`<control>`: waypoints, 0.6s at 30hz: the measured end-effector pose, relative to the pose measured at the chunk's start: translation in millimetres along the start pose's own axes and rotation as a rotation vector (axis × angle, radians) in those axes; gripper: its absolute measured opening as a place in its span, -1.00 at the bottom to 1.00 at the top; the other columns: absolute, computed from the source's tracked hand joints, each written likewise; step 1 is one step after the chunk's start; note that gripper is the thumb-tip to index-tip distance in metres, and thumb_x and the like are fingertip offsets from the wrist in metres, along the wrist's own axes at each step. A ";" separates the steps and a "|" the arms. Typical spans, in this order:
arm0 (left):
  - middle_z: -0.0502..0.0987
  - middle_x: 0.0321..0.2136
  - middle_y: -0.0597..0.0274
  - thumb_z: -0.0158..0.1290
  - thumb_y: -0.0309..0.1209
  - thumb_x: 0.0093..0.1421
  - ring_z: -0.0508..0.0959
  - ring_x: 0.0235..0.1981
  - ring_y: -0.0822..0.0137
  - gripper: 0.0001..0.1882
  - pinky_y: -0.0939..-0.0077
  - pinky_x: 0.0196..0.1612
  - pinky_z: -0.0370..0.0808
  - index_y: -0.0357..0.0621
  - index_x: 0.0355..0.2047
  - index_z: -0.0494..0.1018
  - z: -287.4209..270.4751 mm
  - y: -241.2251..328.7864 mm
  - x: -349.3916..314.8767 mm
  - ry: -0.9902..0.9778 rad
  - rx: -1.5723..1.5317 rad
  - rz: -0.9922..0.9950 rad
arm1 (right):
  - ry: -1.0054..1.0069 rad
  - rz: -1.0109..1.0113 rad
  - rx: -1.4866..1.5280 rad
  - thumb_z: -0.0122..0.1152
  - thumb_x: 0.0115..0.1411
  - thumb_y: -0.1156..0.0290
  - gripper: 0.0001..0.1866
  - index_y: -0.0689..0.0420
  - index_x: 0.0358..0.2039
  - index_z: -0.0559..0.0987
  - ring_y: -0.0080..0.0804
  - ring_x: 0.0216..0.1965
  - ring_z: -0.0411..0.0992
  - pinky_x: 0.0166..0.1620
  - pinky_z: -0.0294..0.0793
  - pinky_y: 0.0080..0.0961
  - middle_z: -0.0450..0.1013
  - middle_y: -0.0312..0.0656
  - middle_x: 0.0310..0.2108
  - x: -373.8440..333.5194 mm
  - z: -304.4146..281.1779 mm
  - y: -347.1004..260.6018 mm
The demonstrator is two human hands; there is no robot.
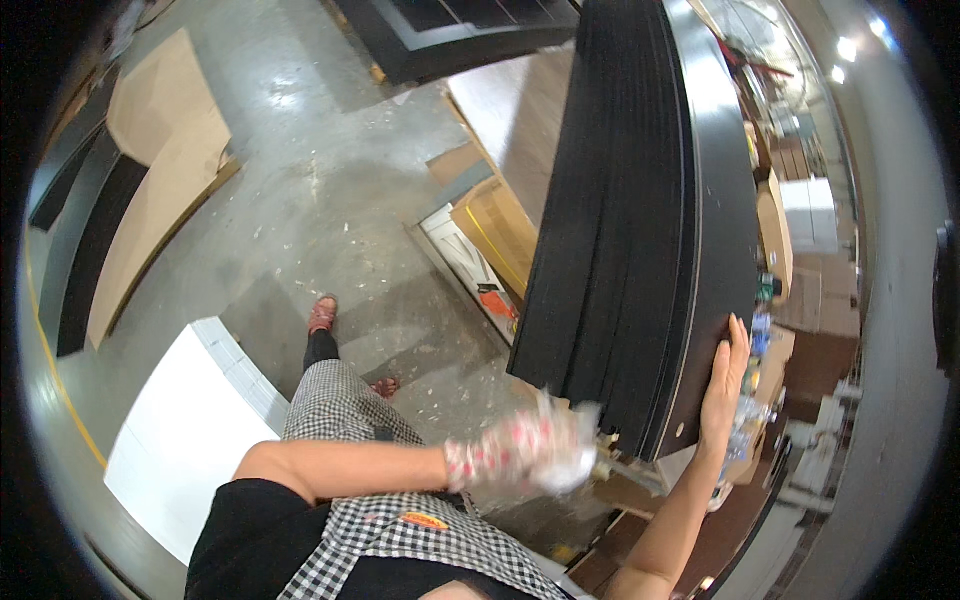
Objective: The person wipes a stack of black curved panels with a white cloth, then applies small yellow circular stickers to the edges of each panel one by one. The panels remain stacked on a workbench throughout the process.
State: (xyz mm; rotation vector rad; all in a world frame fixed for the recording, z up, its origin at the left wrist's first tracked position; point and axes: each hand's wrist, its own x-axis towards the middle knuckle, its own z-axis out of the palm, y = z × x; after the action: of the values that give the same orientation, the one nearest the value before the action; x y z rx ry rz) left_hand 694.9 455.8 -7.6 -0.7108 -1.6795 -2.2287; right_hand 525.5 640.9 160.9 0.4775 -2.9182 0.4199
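Work at the near end of a panel stack, as I see it: the concrete floor (270, 240), widest of all, runs along the left side of the stack of black panels (610, 230), my work and the largest object here, which reaches from the top of the view to just before my body. The step in hand, I judge, is wiping or dressing the near end; the next move probably calls for steadying the outermost panel (720, 220) while the other hand works along that end. As to edges, the many black panel edges face left, toward the floor, whereas crowded goods on the right leave little room there for a swing. The stack of white panels (165, 440) stands beside me on the left, its near corner a limit when I step back; the carton (500, 235) sits close against the black stack and narrows the passage. My right hand (722, 390) is bare, fingers extended and lying flat by the outermost panel's right edge, gripping nothing. My left hand (530, 442), gloved, is blurred beside the near end; I cannot tell how its fingers close, whether it touches the stack, or whether the pale mass (570, 470) at them is cloth or glove.
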 end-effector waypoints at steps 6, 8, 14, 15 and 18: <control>0.38 -0.10 0.06 0.19 -0.42 -0.04 0.43 -0.08 0.10 -0.43 0.26 -0.02 0.41 -0.06 0.04 0.33 -71.3 1.6 12.0 0.400 0.126 -0.222 | -0.021 -0.003 -0.031 -0.30 0.36 0.19 -0.52 0.15 0.20 0.23 -0.19 0.28 -0.02 0.29 -0.11 -0.33 0.05 -0.05 0.25 3.3 -0.9 -2.2; 0.39 -0.21 0.03 0.18 -0.41 0.02 0.44 -0.18 0.06 -0.56 0.27 -0.16 0.43 -0.27 -0.09 0.37 -101.5 -21.9 74.3 0.678 0.295 -0.036 | -0.023 0.002 0.002 -0.30 0.36 0.18 -0.52 0.15 0.20 0.23 -0.19 0.28 -0.01 0.29 -0.11 -0.32 0.05 -0.05 0.25 0.6 -3.1 -0.4; 0.38 -0.06 -0.01 0.20 -0.33 -0.11 0.39 -0.01 0.05 -0.30 0.17 0.00 0.35 -0.18 0.09 0.28 -47.8 -47.9 105.8 0.487 0.735 0.023 | -0.027 0.017 -0.008 -0.31 0.36 0.18 -0.52 0.14 0.20 0.23 -0.21 0.29 -0.03 0.29 -0.13 -0.33 0.05 -0.06 0.25 1.0 -3.8 -4.2; 0.38 -0.05 0.01 0.19 -0.32 -0.11 0.37 0.02 0.04 -0.28 0.14 0.03 0.33 -0.16 0.11 0.25 -34.9 -40.9 75.8 0.337 0.612 0.131 | -0.023 0.070 0.000 -0.31 0.36 0.18 -0.52 0.14 0.20 0.23 -0.22 0.29 -0.03 0.29 -0.13 -0.33 0.05 -0.06 0.25 1.2 -2.5 -6.9; 0.38 0.00 0.14 0.16 -0.29 -0.06 0.40 0.03 0.11 -0.35 0.24 0.06 0.37 0.06 0.11 0.28 -11.9 -12.0 -19.4 -0.176 0.085 0.097 | -0.013 0.040 -0.010 -0.30 0.35 0.18 -0.52 0.15 0.19 0.23 -0.21 0.29 -0.03 0.29 -0.13 -0.32 0.05 -0.06 0.25 -0.8 -2.4 -8.9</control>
State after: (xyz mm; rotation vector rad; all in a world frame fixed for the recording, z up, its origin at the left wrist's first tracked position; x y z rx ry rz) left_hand 702.9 446.5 -30.3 -0.9694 -1.7668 -2.0684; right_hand 529.5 633.8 165.2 0.4234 -2.9450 0.4095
